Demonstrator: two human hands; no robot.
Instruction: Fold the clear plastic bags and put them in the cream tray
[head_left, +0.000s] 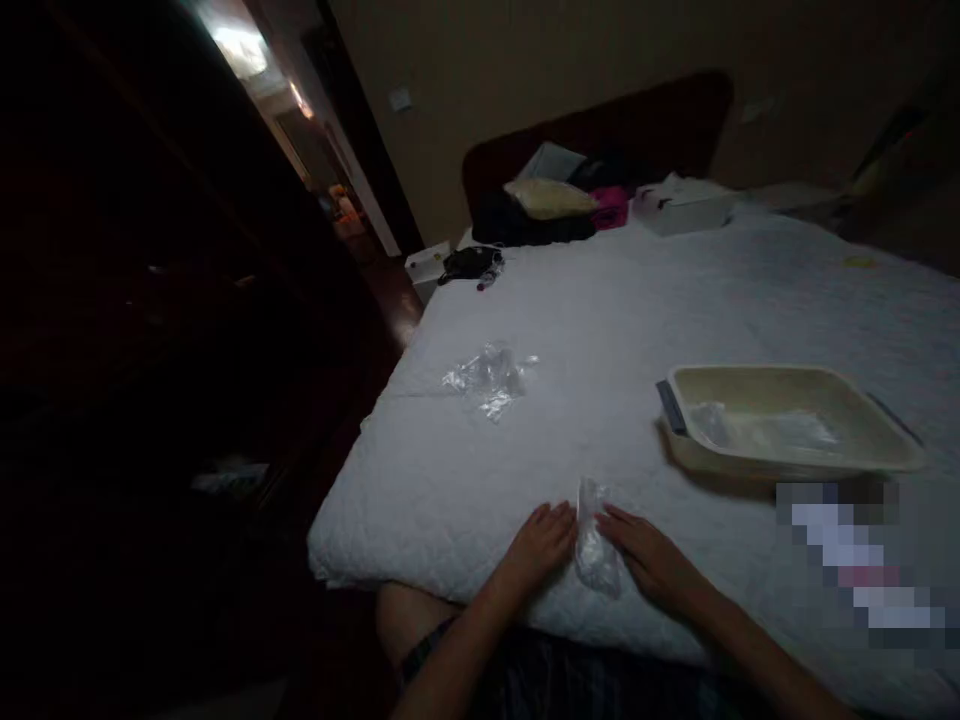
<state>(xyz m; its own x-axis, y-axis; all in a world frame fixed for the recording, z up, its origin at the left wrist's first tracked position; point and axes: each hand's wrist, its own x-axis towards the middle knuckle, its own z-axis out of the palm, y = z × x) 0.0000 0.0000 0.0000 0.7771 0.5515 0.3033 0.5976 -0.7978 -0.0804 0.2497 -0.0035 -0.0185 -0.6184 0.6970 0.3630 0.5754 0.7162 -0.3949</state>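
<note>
On the white quilted bed, a clear plastic bag (598, 550), folded into a narrow strip, lies between my two hands. My left hand (546, 540) rests flat on the bedding along the strip's left edge, its fingers stretched out. From the other side, my right hand (646, 555) lays its extended fingertips on the bag's right part. Neither hand is wrapped around it. Farther up the bed lies a crumpled heap of clear plastic bags (487, 378). To the right, a cream plastic basin (787, 465) with grey handles holds some flat clear plastic pieces.
Against the headboard (675, 115) are a yellowish pillow (551, 198), dark and pink cloth, and a white box (686, 210). A black bag (471, 263) sits at the far left corner. The bed's left edge drops to a dark floor. A blurred patch covers the lower right.
</note>
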